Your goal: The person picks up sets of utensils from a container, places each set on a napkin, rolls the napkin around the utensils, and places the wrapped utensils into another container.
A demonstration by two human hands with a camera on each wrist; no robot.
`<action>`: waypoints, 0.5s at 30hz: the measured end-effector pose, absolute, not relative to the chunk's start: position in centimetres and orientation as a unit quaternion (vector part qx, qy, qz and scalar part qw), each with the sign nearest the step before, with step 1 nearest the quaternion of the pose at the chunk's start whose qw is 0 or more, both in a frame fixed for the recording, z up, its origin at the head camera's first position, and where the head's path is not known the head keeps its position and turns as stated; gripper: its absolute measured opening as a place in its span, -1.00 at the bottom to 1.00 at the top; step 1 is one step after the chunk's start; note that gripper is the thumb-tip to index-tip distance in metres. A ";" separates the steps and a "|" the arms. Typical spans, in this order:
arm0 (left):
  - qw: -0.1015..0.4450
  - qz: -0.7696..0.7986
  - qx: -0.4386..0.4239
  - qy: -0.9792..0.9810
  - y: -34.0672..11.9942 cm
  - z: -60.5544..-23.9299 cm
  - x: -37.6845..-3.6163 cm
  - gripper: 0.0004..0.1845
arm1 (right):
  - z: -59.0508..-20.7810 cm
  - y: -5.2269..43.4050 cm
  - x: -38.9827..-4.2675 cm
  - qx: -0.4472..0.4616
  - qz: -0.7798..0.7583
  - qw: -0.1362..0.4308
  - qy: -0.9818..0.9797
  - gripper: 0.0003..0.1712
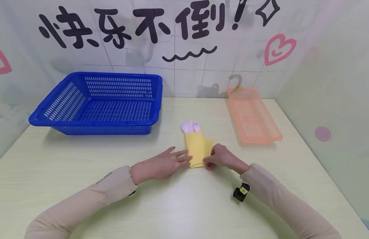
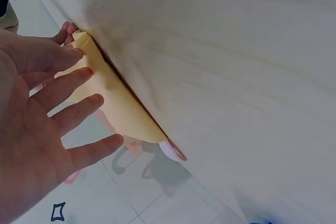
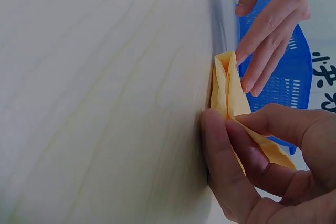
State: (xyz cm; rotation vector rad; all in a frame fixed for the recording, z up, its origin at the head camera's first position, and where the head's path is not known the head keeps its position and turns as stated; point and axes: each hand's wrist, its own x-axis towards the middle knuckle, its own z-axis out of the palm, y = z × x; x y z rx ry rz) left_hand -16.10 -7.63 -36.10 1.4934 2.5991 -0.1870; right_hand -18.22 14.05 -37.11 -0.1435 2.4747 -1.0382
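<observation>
A folded yellow napkin (image 1: 195, 147) lies on the table in the middle of the head view. Out of its far end stick the pale pink heads of a spoon (image 1: 185, 127), a fork (image 1: 196, 127) and a third piece between them; their handles are hidden in the cloth. My left hand (image 1: 164, 165) touches the napkin's left side with straight, spread fingers (image 2: 79, 116). At the near right corner, my right hand (image 1: 222, 156) pinches the folded edge between thumb and fingers, as the right wrist view shows. A loose flap (image 1: 208, 146) spreads out on the right.
A blue perforated basket (image 1: 109, 123) stands at the back left of the table (image 1: 178, 205). At the back right is a shallow orange-pink basket (image 1: 248, 114). A printed white curtain (image 1: 190, 79) hangs along the table's far edge.
</observation>
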 end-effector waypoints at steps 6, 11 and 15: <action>0.063 -0.066 0.498 0.863 -7.6 -36.2 -16.1 -0.48 | -37.0 14.1 -18.3 -0.055 -0.378 0.224 0.896 -0.82; 0.058 -0.072 0.495 0.864 -7.4 -36.3 -16.2 -0.50 | -37.0 14.2 -18.3 -0.060 -0.376 0.223 0.898 -0.82; 0.033 -0.102 0.502 0.858 -7.3 -36.6 -16.0 -0.48 | -37.0 14.2 -18.2 -0.061 -0.380 0.229 0.894 -0.82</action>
